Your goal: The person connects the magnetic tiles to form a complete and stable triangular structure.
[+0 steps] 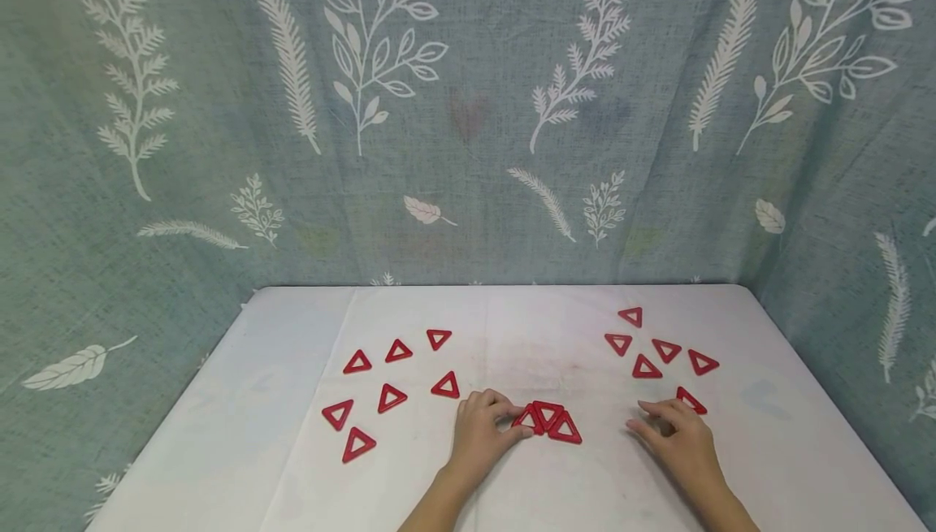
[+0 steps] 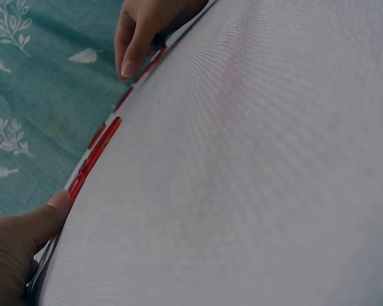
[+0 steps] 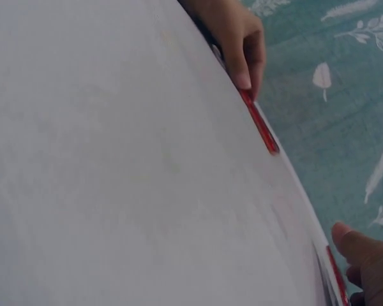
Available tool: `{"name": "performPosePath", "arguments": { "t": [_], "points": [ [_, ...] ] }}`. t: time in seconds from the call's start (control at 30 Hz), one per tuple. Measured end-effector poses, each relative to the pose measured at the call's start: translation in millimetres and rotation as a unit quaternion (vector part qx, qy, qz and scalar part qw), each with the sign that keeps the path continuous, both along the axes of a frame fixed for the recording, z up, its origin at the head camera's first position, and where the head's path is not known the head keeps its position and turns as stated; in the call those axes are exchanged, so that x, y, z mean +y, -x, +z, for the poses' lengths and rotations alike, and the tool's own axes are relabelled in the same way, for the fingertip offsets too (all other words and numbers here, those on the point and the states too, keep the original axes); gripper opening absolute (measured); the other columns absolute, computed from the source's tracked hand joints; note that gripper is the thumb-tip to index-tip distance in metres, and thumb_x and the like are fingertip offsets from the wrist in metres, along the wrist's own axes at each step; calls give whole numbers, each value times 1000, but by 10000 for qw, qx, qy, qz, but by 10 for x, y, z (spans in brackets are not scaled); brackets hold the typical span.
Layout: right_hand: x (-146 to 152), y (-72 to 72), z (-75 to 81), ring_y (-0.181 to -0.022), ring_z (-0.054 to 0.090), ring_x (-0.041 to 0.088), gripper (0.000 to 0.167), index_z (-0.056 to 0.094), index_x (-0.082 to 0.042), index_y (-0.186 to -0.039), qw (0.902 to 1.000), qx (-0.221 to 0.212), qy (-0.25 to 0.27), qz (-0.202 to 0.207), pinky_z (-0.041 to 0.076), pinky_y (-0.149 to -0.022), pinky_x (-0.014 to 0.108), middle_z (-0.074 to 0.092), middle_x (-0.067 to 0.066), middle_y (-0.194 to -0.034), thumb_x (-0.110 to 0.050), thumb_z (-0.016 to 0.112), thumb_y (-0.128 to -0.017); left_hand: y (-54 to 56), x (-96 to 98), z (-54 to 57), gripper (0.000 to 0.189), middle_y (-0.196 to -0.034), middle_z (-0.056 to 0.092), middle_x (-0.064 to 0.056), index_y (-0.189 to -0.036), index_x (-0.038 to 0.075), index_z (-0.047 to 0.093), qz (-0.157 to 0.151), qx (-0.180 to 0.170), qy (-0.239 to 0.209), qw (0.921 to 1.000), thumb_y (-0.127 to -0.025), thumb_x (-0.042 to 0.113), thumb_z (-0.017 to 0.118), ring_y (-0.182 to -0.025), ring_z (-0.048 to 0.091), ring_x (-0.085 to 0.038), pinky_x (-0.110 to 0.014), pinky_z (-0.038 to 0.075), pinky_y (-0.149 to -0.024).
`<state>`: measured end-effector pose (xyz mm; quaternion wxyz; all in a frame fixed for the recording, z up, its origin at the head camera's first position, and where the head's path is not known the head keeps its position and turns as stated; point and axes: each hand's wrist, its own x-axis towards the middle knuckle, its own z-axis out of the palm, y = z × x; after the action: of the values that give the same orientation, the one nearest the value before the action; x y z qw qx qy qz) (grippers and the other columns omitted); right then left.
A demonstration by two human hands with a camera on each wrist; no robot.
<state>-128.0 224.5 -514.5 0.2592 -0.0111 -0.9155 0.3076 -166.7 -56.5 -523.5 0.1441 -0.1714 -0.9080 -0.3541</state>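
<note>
Three red triangle frames lie edge to edge in a short row near the front of the table. My left hand pinches the left triangle frame of that row between thumb and fingers. The middle triangle frame points toward me, and the right triangle frame points away. To the right of the row hovers my right hand, thumb and forefinger apart with nothing between them. Just behind its knuckles lies another red triangle frame, partly hidden by the hand. The left wrist view shows the row edge-on beside the left thumb.
Several loose red triangle frames are scattered on the left of the white table. More red triangle frames lie at the back right. A grey-green leaf-patterned curtain stands behind the table and along its sides.
</note>
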Motion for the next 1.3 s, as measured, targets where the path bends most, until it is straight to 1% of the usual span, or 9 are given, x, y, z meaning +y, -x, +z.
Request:
{"name": "performPosePath", "arguments": {
  "t": [0.3, 0.43, 0.53, 0.6, 0.67, 0.77, 0.97, 1.17, 1.3],
  "points": [
    [343, -22, 3, -77, 43, 3, 37, 74, -3, -95, 9988, 271, -12, -413, 34, -64, 6, 62, 4, -84, -9, 87, -60, -7, 2, 35, 29, -86, 58, 13, -92, 21, 77, -24, -218, 106, 9997, -68, 36, 82, -83, 46, -7, -28, 34, -73],
    [491, -22, 5, -81, 47, 10, 42, 72, -1, -101, 9986, 108, 17, -526, 33, -65, 5, 63, 9, -89, -10, 87, -62, -8, -2, 35, 29, -87, 58, 14, -92, 21, 77, -32, -220, 96, 9997, -68, 36, 82, -83, 46, -7, -28, 33, -73],
    [586, -22, 3, -86, 49, 20, 45, 70, 0, -107, 9979, -265, -45, -583, 35, -66, 10, 63, 13, -96, -16, 85, -67, -9, -6, 31, 29, -87, 58, 14, -92, 22, 77, -38, -175, 94, 9998, -67, 36, 82, -83, 46, -6, -28, 33, -74],
    [640, -15, -1, -89, 50, 25, 46, 68, 1, -109, 9971, -455, -83, -606, 38, -66, 17, 62, 16, -100, -19, 83, -70, -7, -8, 26, 30, -86, 58, 14, -92, 22, 77, -47, -149, 103, 9998, -67, 36, 82, -83, 47, -6, -27, 33, -73],
    [682, -7, -11, -90, 50, 27, 48, 67, 3, -110, 9963, -591, -131, -603, 40, -66, 25, 62, 17, -102, -23, 82, -72, -5, -10, 22, 30, -86, 58, 14, -92, 22, 77, -57, -133, 115, 9998, -67, 36, 82, -83, 47, -6, -27, 33, -73],
    [728, 15, -31, -89, 49, 27, 49, 67, 3, -110, 9961, -647, -222, -564, 41, -65, 31, 62, 18, -101, -24, 81, -73, -5, -11, 21, 30, -86, 58, 14, -93, 22, 77, -67, -151, 125, 9998, -67, 36, 82, -83, 47, -6, -27, 34, -73],
    [757, 54, -52, -86, 49, 27, 46, 68, 3, -107, 9958, -727, -286, -477, 40, -66, 35, 62, 17, -97, -23, 81, -72, -5, -6, 35, 30, -86, 57, 15, -92, 22, 77, -52, -243, 150, 9996, -67, 37, 82, -82, 46, -6, -28, 34, -74],
    [763, 80, -41, -81, 48, 25, 37, 71, 2, -100, 9959, -741, -319, -410, 37, -61, 31, 60, 13, -91, -19, 81, -72, -8, -3, 49, 31, -86, 57, 14, -93, 22, 77, -55, -282, 181, 9994, -67, 37, 82, -83, 46, -6, -28, 34, -74],
    [755, 78, -9, -81, 48, 24, 34, 72, 2, -98, 9949, -906, -224, -382, 38, -61, 30, 60, 11, -90, -19, 80, -73, -9, -6, 52, 30, -85, 57, 14, -93, 22, 77, -68, -231, 158, 9996, -66, 36, 82, -83, 46, -6, -29, 35, -75]
  ]
}}
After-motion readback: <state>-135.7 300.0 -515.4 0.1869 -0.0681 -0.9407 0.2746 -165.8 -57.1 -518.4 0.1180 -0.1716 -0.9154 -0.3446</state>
